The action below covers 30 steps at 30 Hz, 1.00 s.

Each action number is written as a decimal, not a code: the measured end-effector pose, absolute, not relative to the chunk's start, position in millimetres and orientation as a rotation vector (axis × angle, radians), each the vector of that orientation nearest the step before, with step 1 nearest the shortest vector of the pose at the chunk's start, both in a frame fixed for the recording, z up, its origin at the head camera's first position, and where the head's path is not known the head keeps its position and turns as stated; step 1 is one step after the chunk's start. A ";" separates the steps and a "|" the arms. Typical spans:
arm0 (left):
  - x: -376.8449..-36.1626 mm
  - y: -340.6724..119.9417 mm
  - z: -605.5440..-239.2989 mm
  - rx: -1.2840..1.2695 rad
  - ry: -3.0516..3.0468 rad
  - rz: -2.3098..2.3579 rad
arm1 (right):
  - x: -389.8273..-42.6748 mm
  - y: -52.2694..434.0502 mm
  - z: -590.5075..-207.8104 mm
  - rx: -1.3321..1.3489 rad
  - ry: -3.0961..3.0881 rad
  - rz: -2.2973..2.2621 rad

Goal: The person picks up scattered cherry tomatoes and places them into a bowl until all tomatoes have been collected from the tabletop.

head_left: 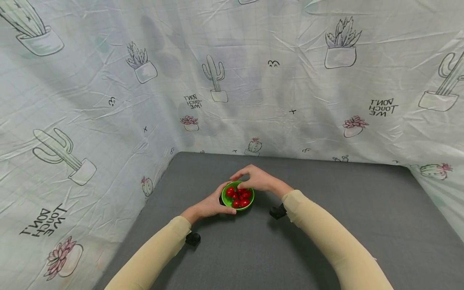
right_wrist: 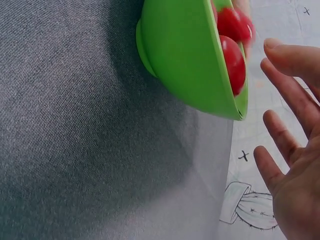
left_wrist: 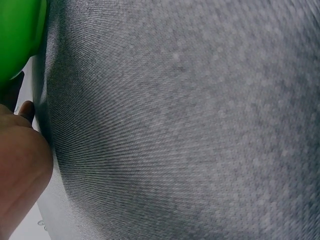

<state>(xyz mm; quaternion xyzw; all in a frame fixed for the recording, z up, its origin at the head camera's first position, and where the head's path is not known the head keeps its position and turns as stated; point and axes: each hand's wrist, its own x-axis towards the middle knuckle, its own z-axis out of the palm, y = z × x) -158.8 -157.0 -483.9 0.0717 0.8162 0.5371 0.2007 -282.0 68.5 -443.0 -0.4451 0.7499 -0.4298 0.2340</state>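
Note:
A small green bowl (head_left: 228, 201) holding several red cherry tomatoes (head_left: 244, 203) stands on the grey table. My left hand (head_left: 211, 205) grips the bowl from its left side, thumb at the near side and fingers at the far side. Over the bowl's far right edge is my right hand (head_left: 256, 179). In the right wrist view that hand (right_wrist: 302, 175) has its fingers spread beside the rim, holding nothing. Tomatoes (right_wrist: 233, 65) show above the bowl's edge there. Only the green underside (left_wrist: 17, 37) of the bowl appears in the left wrist view.
Grey cloth covers the table (head_left: 232, 249). A pale curtain (head_left: 275, 100) printed with potted cacti hangs behind it and along the left side. Black wrist devices (head_left: 193, 239) sit under both forearms.

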 end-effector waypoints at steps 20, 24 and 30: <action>-159.0 -156.4 -488.8 0.159 2.336 1.486 | -278.9 127.9 -429.4 -1.058 2.266 -1.192; -158.3 -155.7 -487.6 0.161 2.337 1.479 | -278.8 147.2 -426.1 -1.029 2.311 -1.180; -157.8 -155.4 -486.3 0.160 2.342 1.469 | -276.6 179.7 -424.6 -0.964 2.368 -1.168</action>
